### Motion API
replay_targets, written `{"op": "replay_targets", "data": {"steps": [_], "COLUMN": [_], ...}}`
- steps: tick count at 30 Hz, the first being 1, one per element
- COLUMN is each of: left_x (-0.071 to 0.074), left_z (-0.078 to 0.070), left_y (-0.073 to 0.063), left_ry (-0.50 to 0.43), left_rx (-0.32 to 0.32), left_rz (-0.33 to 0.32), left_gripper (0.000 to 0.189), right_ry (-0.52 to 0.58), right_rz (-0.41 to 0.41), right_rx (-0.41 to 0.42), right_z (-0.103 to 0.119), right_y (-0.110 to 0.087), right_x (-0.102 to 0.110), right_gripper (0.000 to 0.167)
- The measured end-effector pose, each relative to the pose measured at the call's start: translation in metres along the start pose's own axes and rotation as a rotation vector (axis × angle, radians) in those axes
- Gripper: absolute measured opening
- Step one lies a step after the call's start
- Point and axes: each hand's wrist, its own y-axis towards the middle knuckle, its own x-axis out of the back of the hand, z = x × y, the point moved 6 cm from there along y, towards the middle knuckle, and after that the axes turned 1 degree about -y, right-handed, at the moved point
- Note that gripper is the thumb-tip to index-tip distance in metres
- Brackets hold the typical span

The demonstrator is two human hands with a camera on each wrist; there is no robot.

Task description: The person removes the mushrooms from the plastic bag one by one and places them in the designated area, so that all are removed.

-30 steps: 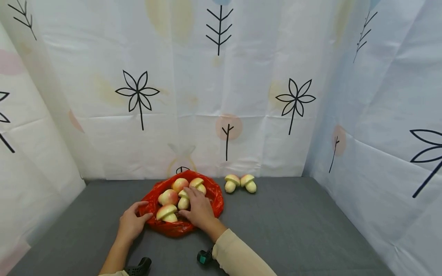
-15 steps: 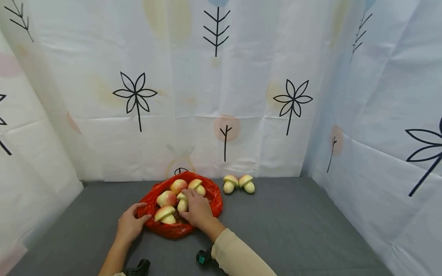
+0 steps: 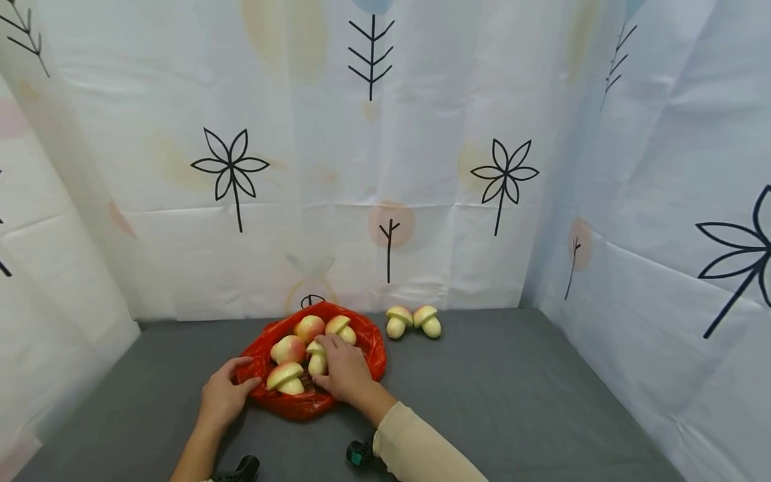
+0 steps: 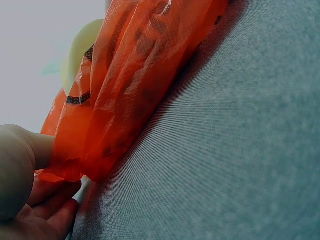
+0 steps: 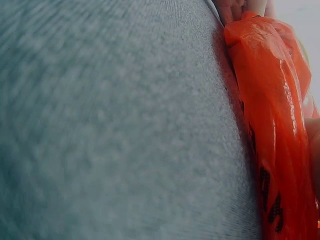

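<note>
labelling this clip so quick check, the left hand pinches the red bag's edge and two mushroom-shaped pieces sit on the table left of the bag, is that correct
Not quite: the head view shows the two mushroom-shaped pieces on the table to the right of the red bag. The left hand does pinch its edge.
</note>
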Motion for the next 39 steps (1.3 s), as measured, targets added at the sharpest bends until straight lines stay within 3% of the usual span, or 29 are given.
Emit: {"op": "replay_targets", "data": {"steps": [25,39], "left_x": [0.001,0.002], "left_z": [0.001,-0.001], "left_y": [0.000,-0.001], "left_ry": [-0.007,0.008], "left_rx": [-0.004,-0.032], "left_rz": [0.003,-0.011], "left_gripper": [0.049,0.047], "right_ry": [0.071,0.184], "right_rz": [-0.086,-0.154], "right_rx": [0.069,0.059], "right_z": [-0.010,-0.017], "right_y": [-0.018,-0.025], "right_x": [0.011,0.024], "right_gripper": [0.067,0.069]}}
